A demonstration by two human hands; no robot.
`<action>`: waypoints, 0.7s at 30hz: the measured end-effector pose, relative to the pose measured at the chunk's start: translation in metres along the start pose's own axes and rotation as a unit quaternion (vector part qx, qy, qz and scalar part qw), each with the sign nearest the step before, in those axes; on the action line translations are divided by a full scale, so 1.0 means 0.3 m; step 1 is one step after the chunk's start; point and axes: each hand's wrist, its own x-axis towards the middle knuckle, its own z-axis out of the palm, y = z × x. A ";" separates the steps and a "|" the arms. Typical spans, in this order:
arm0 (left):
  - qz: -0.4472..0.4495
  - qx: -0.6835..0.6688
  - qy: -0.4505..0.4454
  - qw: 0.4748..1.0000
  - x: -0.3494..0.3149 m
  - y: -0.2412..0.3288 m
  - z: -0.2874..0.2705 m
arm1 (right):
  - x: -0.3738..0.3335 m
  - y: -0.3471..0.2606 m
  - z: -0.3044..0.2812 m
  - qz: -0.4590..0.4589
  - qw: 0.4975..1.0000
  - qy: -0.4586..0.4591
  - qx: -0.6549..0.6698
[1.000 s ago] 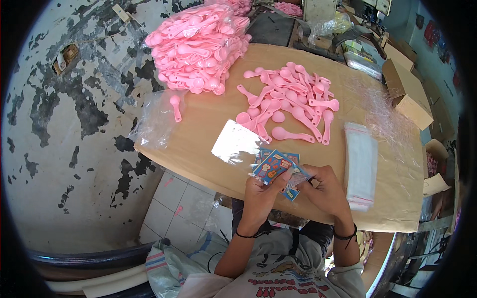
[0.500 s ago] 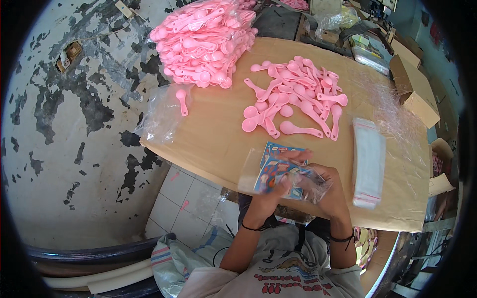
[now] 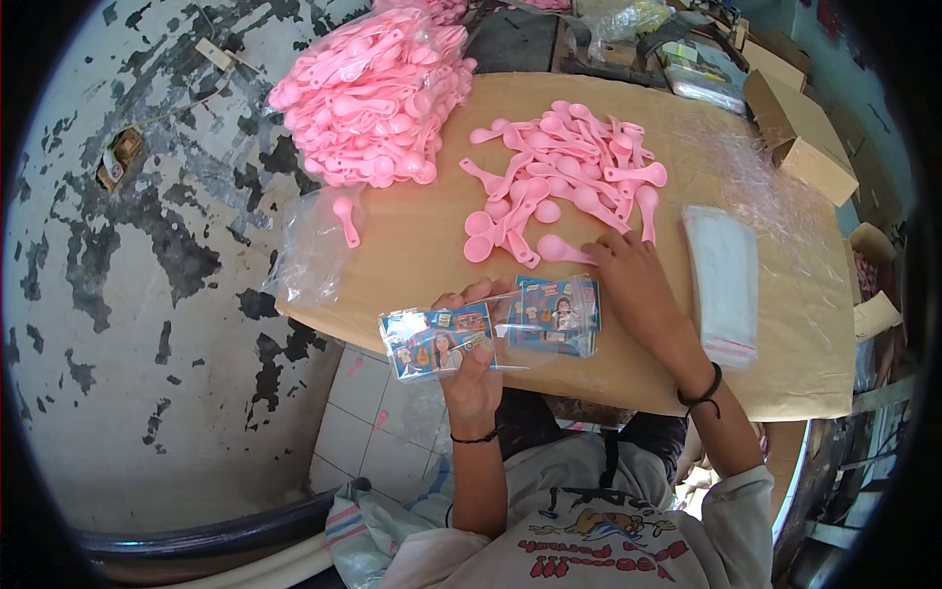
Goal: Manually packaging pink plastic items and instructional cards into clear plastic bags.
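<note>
My left hand (image 3: 473, 378) is closed on a clear plastic bag with a blue printed card (image 3: 437, 344) in it, thumb on top and fingers behind. The bag's transparent end stretches right, over a small stack of similar blue cards (image 3: 551, 306) on the table. My right hand (image 3: 638, 285) reaches past that stack, its bent fingertips closed at the handle end of a pink plastic scoop spoon (image 3: 557, 248). That spoon lies at the near edge of a loose heap of pink spoons (image 3: 574, 162); the grip itself is partly hidden by the fingers.
A big clear sack of pink spoons (image 3: 368, 108) stands at the far left, with an empty plastic bag (image 3: 309, 255) and one single spoon (image 3: 345, 222) nearer. Flat clear bags (image 3: 721, 285) are stacked at the right. An open cardboard box (image 3: 800, 137) stands beyond the brown table (image 3: 422, 245).
My left hand has moved left with the bagged card. My right hand has let go of the bag and moved forward to the nearest spoon. The head view has shifted slightly.
</note>
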 end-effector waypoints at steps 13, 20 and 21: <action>-0.035 -0.049 -0.031 0.998 -0.017 -0.031 0.024 | -0.158 -0.071 -0.364 0.050 0.924 -0.080 0.369; -0.191 -0.295 0.066 0.934 -0.112 -0.134 0.171 | -0.098 -0.174 -0.410 -0.024 0.943 -0.067 0.324; -0.208 -0.261 0.061 0.941 -0.110 -0.127 0.189 | -0.103 -0.172 -0.442 -0.027 0.943 -0.063 0.324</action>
